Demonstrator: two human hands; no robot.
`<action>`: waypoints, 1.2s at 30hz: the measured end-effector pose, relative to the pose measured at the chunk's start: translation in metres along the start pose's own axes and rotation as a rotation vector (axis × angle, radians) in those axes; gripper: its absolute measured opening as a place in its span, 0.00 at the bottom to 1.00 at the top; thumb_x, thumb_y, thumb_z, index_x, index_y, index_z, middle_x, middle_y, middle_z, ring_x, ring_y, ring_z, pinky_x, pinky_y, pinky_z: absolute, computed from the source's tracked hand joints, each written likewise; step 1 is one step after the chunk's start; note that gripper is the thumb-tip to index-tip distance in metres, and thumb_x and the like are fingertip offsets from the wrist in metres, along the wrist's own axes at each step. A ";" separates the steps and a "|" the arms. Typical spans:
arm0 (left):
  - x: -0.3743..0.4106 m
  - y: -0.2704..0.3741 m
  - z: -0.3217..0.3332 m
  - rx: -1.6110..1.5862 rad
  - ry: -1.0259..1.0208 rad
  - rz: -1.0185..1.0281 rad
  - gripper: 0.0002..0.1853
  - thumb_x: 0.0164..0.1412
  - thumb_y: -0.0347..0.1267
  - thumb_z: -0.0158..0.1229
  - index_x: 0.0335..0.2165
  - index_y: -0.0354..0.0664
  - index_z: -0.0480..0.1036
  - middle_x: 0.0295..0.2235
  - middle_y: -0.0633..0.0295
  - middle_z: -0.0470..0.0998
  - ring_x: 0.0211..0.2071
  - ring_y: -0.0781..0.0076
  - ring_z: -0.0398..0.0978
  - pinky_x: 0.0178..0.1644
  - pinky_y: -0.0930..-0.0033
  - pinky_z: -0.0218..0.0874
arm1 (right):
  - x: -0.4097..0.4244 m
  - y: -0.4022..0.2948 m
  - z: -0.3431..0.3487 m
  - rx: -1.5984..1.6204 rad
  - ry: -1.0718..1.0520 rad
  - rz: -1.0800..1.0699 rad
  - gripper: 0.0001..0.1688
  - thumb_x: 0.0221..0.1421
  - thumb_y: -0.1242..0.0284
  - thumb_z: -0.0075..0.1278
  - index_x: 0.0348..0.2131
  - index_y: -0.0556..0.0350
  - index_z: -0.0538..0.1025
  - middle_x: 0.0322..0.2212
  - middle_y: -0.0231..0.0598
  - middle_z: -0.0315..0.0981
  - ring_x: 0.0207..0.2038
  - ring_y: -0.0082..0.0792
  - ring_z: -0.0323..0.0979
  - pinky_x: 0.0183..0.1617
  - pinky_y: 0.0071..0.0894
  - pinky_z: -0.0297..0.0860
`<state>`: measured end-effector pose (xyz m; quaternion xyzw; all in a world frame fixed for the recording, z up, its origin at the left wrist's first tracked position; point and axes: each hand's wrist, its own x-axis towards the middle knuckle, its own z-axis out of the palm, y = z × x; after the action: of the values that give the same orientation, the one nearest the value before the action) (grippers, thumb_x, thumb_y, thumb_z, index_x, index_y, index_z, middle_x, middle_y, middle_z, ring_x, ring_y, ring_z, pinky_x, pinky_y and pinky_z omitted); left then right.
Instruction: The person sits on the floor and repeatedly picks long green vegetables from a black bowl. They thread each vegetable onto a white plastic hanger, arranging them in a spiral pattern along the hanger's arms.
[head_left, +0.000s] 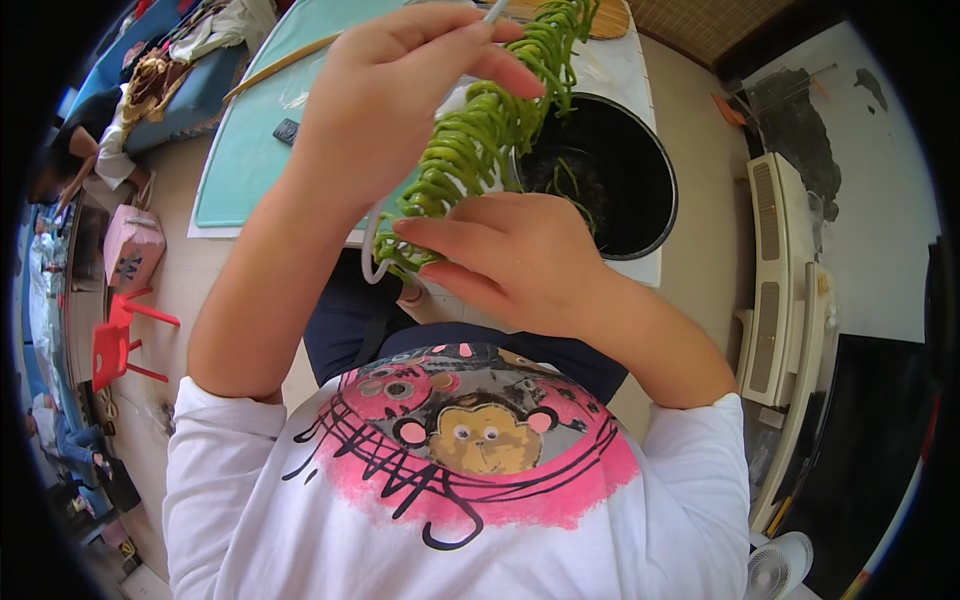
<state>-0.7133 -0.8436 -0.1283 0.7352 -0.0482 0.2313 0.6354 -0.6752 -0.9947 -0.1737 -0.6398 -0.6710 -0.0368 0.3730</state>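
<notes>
Many long green strands, which look like green beans or a similar vegetable, hang in loops (457, 154) along a pale rod or clothes hanger (369, 247) with a curved end. My left hand (397, 90) is raised above the table, its fingers closed round the upper bar of the hanger. Lower down, my right hand (510, 259) pinches the strands at the near end between thumb and fingers. Beyond my right hand stands a black round pot (622, 187), with a few green strands against its inner wall.
A white table (645, 262) bears a turquoise mat (232, 180), a bamboo stick (277, 69), a black remote control (286, 132) and a round woven item (611, 19). To the left are a pink box (133, 247), a red chair (112, 349) and a person (75, 150) by a blue sofa.
</notes>
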 end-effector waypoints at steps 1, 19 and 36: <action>0.001 -0.004 -0.003 0.026 -0.007 0.026 0.14 0.56 0.30 0.44 0.35 0.29 0.69 0.26 0.55 0.75 0.39 0.71 0.69 0.51 0.70 0.50 | -0.001 0.001 -0.005 0.013 0.029 -0.008 0.12 0.40 0.74 0.52 0.32 0.52 0.73 0.19 0.35 0.68 0.21 0.36 0.67 0.22 0.31 0.63; -0.013 0.000 -0.017 0.005 -0.075 0.001 0.18 0.59 0.28 0.35 0.42 0.25 0.63 0.25 0.53 0.73 0.40 0.65 0.68 0.51 0.63 0.49 | -0.104 0.213 -0.016 -0.429 -0.989 0.947 0.16 0.41 0.66 0.50 0.34 0.49 0.75 0.32 0.40 0.72 0.35 0.40 0.70 0.37 0.33 0.67; -0.015 0.007 -0.002 -0.025 -0.040 -0.055 0.18 0.58 0.31 0.40 0.39 0.23 0.64 0.21 0.51 0.73 0.25 0.71 0.71 0.42 0.70 0.56 | -0.088 0.157 -0.130 0.338 0.107 1.071 0.07 0.44 0.73 0.47 0.27 0.56 0.69 0.20 0.30 0.68 0.24 0.19 0.64 0.25 0.17 0.60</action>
<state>-0.7295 -0.8465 -0.1275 0.7327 -0.0433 0.1984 0.6495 -0.4860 -1.1086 -0.1958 -0.8197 -0.2293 0.2332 0.4704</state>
